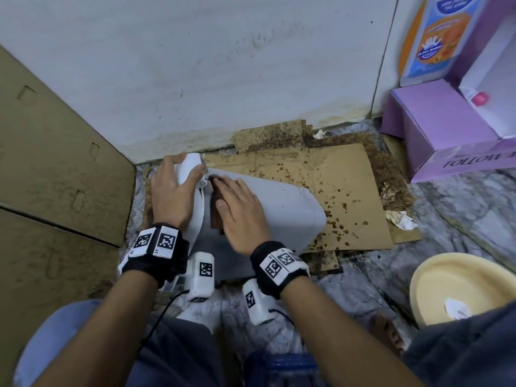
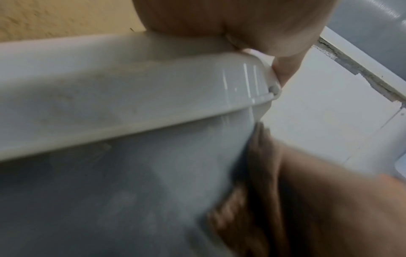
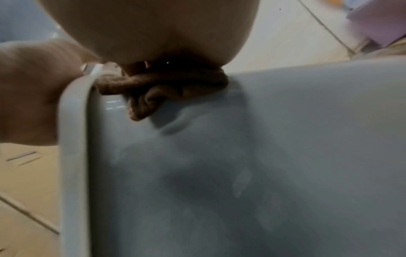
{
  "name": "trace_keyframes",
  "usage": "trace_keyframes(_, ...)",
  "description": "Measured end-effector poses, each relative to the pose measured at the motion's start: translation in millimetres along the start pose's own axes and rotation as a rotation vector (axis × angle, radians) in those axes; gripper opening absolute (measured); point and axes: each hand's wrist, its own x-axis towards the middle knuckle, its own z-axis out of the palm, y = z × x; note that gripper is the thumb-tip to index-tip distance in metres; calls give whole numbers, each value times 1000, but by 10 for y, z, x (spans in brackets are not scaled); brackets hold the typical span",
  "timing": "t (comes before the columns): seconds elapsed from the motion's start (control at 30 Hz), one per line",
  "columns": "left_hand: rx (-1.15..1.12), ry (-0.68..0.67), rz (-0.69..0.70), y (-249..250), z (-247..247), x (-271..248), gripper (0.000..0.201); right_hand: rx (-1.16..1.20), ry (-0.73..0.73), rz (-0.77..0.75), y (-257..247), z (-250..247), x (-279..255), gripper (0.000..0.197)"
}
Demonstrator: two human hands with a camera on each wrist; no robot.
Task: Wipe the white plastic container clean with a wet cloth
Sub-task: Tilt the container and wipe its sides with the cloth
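Sideways | white container [image 1: 287, 208] | rim left, base right | flat cardboard [image 1: 329, 174]

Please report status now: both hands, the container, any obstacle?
Left hand grips container rim. Right hand flat, pressing brown cloth on its side. No obstacle seen.

Dim, flat indoor light; head view sharp but edge-warped — both wrist views blurred, smeared, shadowy.

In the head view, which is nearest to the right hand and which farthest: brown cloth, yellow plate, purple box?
1. Brown cloth: under the right hand, pressed on the white container.
2. Yellow plate: lower right, on the floor.
3. Purple box: upper right, by the wall.
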Motion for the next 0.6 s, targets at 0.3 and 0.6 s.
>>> trace_keyframes(0.3,-4,17,-1,46,52,-22,60,-25,79,257,650,-167,-115,60)
trace_keyframes(0.6,-4,15,-6,-44,-13,14,49,-19,29,31,246,-13,-154,49)
